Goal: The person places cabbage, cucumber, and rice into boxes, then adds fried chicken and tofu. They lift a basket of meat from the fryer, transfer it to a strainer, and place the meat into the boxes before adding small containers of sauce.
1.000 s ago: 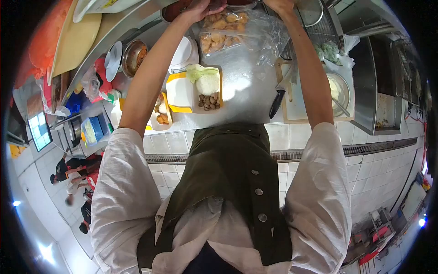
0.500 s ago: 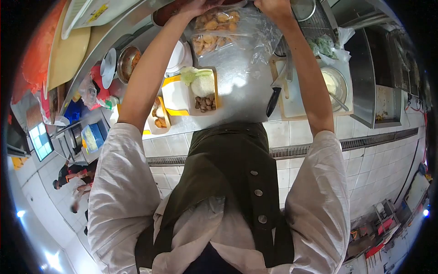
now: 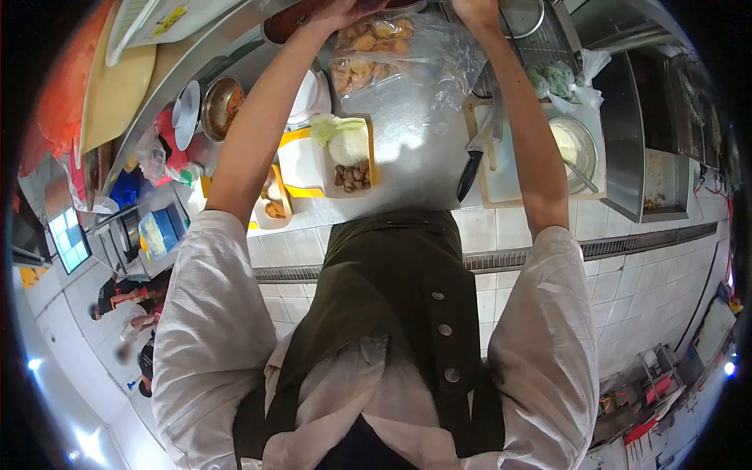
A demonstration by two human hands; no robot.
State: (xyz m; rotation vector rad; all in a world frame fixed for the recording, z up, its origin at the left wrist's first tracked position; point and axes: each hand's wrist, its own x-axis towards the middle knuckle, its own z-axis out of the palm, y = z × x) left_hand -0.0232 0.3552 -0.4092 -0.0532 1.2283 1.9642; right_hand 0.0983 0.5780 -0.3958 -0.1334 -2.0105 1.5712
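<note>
My left hand [image 3: 350, 11] is at the top edge, above a clear plastic bag of golden-brown fried pieces [image 3: 362, 59] and beside a reddish-brown container [image 3: 286, 23]. My right hand [image 3: 475, 9] is also at the top edge, near the bag's loose crumpled end. The frame cuts off most fingers of both hands, so any grip is hidden. Below the bag, an open takeaway box [image 3: 301, 166] holds white rice [image 3: 348, 147], lettuce [image 3: 322, 129] and dark brown meat pieces [image 3: 352, 177]. A second box with food [image 3: 274, 207] is partly behind my left forearm.
A black-handled knife [image 3: 469, 176] lies against a cutting board [image 3: 489, 184], its handle toward me. On the board stands a metal bowl of pale cream with a spoon [image 3: 574, 149]. A bowl of orange food [image 3: 223, 110] is at left, below a shelf [image 3: 176, 59]. People [image 3: 129, 305] are far left.
Both my hands have shifted slightly, the right one up and to the right. The bag and boxes stay in place. The people in the background have moved a little.
</note>
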